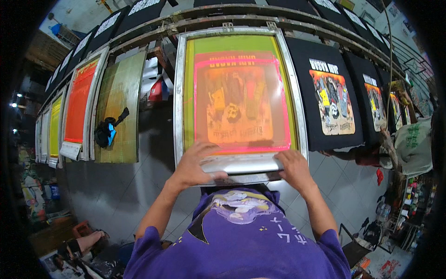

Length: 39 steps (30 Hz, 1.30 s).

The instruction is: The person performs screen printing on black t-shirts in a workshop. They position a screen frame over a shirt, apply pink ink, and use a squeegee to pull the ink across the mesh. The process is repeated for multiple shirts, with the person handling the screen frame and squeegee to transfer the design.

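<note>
In front of me lies a screen printing frame (179,102) with silvery metal sides and a green-edged mesh. Pink lines border its middle, and a colourful printed picture (234,104) shows through the mesh. Across the frame's near end sits a long silver squeegee (246,164). My left hand (195,166) grips its left part, fingers on the far side and thumb on the near side. At the squeegee's right end, my right hand (295,171) has its fingers bent over it. The squeegee's lower edge cannot be made out.
Left of the frame is a greenish board (125,88) with a black object (103,134) on it. Farther left stand an orange screen (81,104) and a yellow screen (56,123). Black printed shirts (325,56) lie to the right. A wooden rail (204,17) runs behind.
</note>
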{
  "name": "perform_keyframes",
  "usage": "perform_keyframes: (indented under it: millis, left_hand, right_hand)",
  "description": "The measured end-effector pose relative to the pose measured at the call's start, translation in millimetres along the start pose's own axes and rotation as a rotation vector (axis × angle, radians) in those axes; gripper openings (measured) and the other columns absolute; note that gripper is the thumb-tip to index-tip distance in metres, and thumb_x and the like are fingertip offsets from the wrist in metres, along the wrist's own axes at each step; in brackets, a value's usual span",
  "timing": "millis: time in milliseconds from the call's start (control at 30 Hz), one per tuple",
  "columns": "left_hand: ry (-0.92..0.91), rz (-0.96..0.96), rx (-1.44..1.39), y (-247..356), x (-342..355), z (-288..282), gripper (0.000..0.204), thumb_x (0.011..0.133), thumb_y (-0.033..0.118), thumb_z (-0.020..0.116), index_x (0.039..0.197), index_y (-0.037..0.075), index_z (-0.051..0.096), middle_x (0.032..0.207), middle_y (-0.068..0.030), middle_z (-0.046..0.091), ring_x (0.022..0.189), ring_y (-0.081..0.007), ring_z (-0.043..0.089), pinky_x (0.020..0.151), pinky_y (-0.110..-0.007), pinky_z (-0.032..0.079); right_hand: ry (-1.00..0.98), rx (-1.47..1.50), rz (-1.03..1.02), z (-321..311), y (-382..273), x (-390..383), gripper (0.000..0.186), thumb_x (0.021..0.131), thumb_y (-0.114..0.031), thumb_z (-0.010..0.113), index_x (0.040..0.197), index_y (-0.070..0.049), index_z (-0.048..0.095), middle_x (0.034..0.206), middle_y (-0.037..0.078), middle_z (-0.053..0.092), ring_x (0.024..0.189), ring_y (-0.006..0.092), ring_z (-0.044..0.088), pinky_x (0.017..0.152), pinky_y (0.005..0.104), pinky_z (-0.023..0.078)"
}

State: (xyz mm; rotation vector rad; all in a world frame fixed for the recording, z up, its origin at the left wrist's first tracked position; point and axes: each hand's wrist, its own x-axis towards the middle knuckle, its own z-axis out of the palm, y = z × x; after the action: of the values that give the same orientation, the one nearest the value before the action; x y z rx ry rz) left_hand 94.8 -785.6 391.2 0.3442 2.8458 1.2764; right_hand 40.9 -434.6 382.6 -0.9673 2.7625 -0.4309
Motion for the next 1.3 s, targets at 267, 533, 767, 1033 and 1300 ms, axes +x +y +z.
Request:
perform_keyframes:
  millis: [267,533,767,1033,1300]
  left_hand:
    - [-0.019,0.111,0.505,-17,-16,36,0.054,0.058,0.006,0.077,0.111,0.01,0.07,0.102,-0.005,0.066,0.096,-0.0263,0.062,0.079,-0.039,0.053]
    - [0.021,0.06,0.494,-22,33,1,0.048,0.061,0.009,0.077,0.109,0.014,0.072,0.103,-0.0045,0.068,0.095,-0.0281,0.065,0.078,-0.041,0.056]
    - [0.194,0.03,0.638,-130,230,-32,0.031,0.074,0.018,0.077,0.104,0.012,0.073,0.097,-0.0102,0.069,0.094,-0.033,0.066,0.08,-0.044,0.056]
    - [0.167,0.05,0.716,-179,332,-63,0.024,0.08,0.018,0.072,0.103,0.015,0.076,0.093,-0.0133,0.071,0.088,-0.0345,0.069,0.08,-0.046,0.056]
    - [0.072,0.018,0.673,-150,219,-24,0.027,0.075,0.018,0.072,0.102,0.014,0.076,0.099,-0.0127,0.072,0.093,-0.0321,0.068,0.082,-0.044,0.056]
  right_hand:
    - [0.26,-0.125,0.054,28,12,-10,0.021,0.076,-0.008,0.063,0.097,-0.007,0.063,0.098,0.011,0.063,0.096,0.0297,0.062,0.097,0.0454,0.047]
    - [0.368,-0.036,0.039,-3,35,38,0.027,0.068,0.0,0.067,0.093,-0.01,0.066,0.092,0.007,0.069,0.09,0.0269,0.066,0.092,0.046,0.048]
    - [0.453,-0.225,0.001,-6,142,257,0.016,0.076,-0.006,0.068,0.091,-0.011,0.067,0.088,0.009,0.07,0.087,0.0304,0.067,0.081,0.0443,0.046]
    - [0.431,-0.356,0.024,-26,178,374,0.018,0.077,-0.006,0.066,0.093,-0.013,0.071,0.089,0.012,0.073,0.085,0.0317,0.07,0.081,0.0445,0.048]
    - [0.331,-0.254,-0.053,3,146,246,0.02,0.072,-0.004,0.068,0.091,-0.011,0.069,0.091,0.014,0.072,0.084,0.0336,0.068,0.079,0.0453,0.05]
